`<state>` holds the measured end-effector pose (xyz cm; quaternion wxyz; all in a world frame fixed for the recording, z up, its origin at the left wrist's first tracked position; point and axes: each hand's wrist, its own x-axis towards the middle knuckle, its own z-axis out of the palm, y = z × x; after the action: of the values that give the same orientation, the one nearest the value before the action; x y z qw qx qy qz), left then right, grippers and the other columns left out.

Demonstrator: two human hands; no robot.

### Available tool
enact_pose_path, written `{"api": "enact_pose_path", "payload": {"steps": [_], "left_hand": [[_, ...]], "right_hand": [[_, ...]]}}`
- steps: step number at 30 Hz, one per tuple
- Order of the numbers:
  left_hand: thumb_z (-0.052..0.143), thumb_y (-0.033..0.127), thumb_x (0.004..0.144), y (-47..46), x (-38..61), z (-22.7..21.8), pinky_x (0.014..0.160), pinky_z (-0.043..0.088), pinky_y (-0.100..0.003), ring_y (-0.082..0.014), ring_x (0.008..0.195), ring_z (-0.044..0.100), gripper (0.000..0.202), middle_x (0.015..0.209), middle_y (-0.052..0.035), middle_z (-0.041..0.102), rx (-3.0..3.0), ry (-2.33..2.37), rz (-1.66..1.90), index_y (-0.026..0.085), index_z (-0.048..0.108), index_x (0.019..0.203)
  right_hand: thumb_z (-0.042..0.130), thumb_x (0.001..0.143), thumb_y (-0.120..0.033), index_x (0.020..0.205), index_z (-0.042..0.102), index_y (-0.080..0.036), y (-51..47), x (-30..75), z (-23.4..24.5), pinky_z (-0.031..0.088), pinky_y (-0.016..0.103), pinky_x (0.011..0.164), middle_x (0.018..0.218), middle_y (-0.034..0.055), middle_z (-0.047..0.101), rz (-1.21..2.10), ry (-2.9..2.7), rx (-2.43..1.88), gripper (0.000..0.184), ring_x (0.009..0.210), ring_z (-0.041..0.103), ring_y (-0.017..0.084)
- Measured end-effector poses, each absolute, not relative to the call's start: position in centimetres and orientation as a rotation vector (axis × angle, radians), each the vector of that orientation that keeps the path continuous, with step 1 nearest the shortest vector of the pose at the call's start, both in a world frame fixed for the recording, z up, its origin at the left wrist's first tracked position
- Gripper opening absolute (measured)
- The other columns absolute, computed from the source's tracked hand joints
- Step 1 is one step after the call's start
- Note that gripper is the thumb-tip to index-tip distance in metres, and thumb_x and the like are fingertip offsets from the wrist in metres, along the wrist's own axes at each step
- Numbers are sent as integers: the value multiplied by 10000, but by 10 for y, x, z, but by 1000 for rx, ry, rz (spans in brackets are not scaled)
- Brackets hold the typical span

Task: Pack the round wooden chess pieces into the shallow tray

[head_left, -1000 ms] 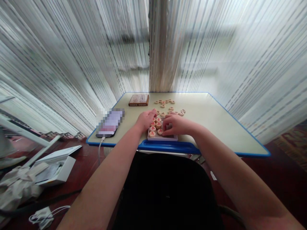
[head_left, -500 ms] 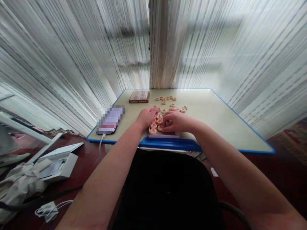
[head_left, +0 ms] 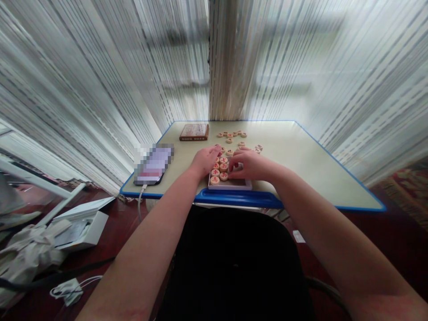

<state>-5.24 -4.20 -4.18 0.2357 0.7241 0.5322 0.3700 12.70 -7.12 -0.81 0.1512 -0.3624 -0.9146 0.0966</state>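
A shallow box stands at the table's near edge. In its left part lie round wooden Chinese chess pieces with red characters, set in two columns. My left hand rests at the box's far left edge, its fingers stretched out and holding nothing visible. Over the box's right part is my right hand, its fingers bent and apart. Its lower fingertip is beside the nearest piece of the right column. The far side of the box is partly hidden by both hands.
Loose chess pieces lie scattered beyond the box. A brown box sits at the back left. A phone with a white cable lies on the left of the blue-edged table. A curtain hangs behind.
My right hand has eased slightly away from the nearest red piece in the right column, which stays in the box. My left hand keeps its place. The whole view has shifted slightly.
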Motion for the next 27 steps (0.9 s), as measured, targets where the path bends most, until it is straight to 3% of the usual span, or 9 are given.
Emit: {"api": "enact_pose_path", "payload": {"steps": [11,16,20,23,27], "left_hand": [[284,555,885,-41,-53,-43,714,450,-273,-170,729,603,564,766,-62,686,1975,1451,1007,138,644,763],[287,522,888,-41,-53,-44,719,443,-270,-168,737,601,544,769,-65,685,1985,1443,1034,137,652,767],[338,491,874,-46,-51,-41,708,437,-266,-163,714,591,476,724,-45,675,2093,1413,1065,156,654,757],[374,453,865,-51,-50,-36,785,443,-266,-166,829,612,417,873,-51,704,2081,1369,1166,165,674,829],[412,432,850,-55,-49,-32,781,448,-269,-169,830,621,379,852,-48,708,2074,1354,1229,172,681,787]], "right_hand": [[697,705,-340,711,695,-175,-73,130,-3,381,291,749,732,36,597,294,-2592,-1062,165,764,503,168],[568,777,-280,792,692,-158,-69,145,8,381,258,631,726,38,630,294,-2256,-1498,174,664,525,134],[570,746,-261,839,693,-167,-65,161,12,392,239,582,751,35,666,466,-2145,-1721,180,642,560,126],[617,691,-285,812,698,-169,-63,168,9,402,251,570,753,40,678,532,-2200,-1781,186,652,581,146],[653,648,-423,694,691,-170,-59,172,3,369,266,519,657,41,652,417,-2281,-1895,260,607,563,163]]}}
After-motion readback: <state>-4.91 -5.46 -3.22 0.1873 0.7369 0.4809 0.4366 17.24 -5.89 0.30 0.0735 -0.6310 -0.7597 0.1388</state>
